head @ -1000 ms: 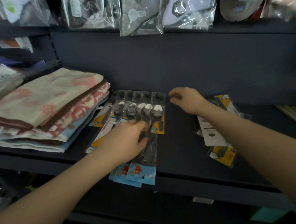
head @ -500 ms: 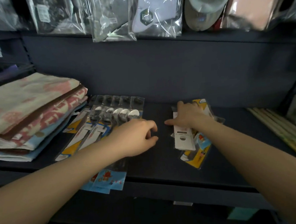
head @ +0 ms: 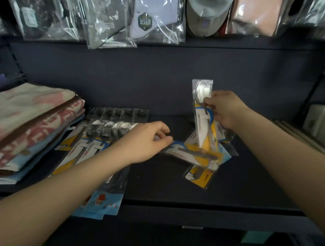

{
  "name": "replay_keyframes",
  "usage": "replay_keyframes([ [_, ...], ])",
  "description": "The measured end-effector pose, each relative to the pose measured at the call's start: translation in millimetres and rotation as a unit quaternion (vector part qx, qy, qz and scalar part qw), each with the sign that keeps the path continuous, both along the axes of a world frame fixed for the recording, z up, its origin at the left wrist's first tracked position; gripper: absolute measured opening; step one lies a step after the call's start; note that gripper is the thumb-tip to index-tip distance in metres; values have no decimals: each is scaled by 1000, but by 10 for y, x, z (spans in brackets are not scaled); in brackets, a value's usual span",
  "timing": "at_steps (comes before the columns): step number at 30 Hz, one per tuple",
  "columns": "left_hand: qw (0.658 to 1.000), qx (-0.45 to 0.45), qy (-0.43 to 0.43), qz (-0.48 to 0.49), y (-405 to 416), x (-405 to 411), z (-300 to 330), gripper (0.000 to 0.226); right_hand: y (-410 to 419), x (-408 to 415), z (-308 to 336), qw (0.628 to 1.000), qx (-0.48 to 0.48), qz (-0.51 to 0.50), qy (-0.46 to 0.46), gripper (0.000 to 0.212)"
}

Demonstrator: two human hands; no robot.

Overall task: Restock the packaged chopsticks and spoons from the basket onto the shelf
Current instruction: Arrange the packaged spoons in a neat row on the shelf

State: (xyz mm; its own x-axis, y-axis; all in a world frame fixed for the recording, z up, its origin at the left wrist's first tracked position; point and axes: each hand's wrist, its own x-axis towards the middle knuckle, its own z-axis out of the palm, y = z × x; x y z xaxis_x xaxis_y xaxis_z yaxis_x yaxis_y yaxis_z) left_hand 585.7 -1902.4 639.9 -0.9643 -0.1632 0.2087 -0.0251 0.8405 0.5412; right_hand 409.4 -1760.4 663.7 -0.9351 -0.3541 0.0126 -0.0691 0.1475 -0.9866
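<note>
Clear plastic sleeves each hold one steel spoon: our right hand [head: 225, 109] pinches one sleeve [head: 203, 108] upright above the dark shelf [head: 162, 182]; our left hand [head: 145, 141] grips another [head: 188, 153] lying flat there.

- right hand [head: 226, 109] holds a packaged spoon [head: 203, 110] upright over the dark shelf [head: 162, 180]
- left hand [head: 146, 141] pinches another spoon pack [head: 190, 153] lying flat
- folded towels [head: 27, 126] at left

Dim, soft focus; glare on hanging bags [head: 150, 18]; wide-angle bend at edges.
</note>
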Motion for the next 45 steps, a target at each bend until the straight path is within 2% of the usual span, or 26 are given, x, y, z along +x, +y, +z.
replay_keyframes([
  [4,995,101,-13,-3,125,-44,14,38,-97,135,82,987,-157,-13,-26,28],
  [8,974,226,-30,-9,104,-24,-48,9,-189,190,97,968,-234,-26,-84,22],
  [10,967,252,-31,-3,20,-7,-62,7,-229,213,59,967,-234,-6,-101,21],
  [13,967,250,-36,5,-75,71,-49,10,-320,205,-18,986,-143,11,-89,20],
  [15,977,207,-45,-13,-79,182,4,15,-428,154,-73,992,-87,24,-83,24],
  [18,998,13,-54,-37,-109,405,55,19,-669,52,-186,999,-5,19,-51,25],
  [20,994,-80,-49,-55,-159,526,42,24,-822,-4,-255,999,34,14,-35,20],
  [22,985,-149,-47,-78,-228,599,-6,24,-960,-58,-329,997,60,32,-39,25],
  [26,972,-197,-49,-120,-345,695,-123,29,-1242,-112,-484,993,108,36,-22,29],
  [30,956,-235,-40,-169,-291,825,-150,49,-1389,-163,-566,990,121,48,-45,29],
  [33,936,-304,-5,-176,-190,926,-209,55,-1465,-230,-660,990,140,12,23,6],
  [34,932,-314,2,-180,-154,945,-238,59,-1464,-258,-691,988,147,13,35,16],
  [36,922,-329,11,-202,-64,952,-317,67,-1385,-207,-616,983,168,40,58,6],
  [37,919,-333,15,-211,-1,945,-351,69,-1298,-163,-540,979,186,49,71,13],
  [39,919,-335,22,-207,132,899,-416,70,-1137,-136,-424,965,226,60,117,8],
  [41,922,-338,31,-187,281,833,-451,69,-962,-6,-343,937,286,119,164,21],
  [43,929,-324,26,-179,387,754,-511,70,-825,230,-310,893,329,223,209,16],
  [45,925,-338,30,-173,476,714,-560,73,-716,439,-291,839,357,290,292,15],
])
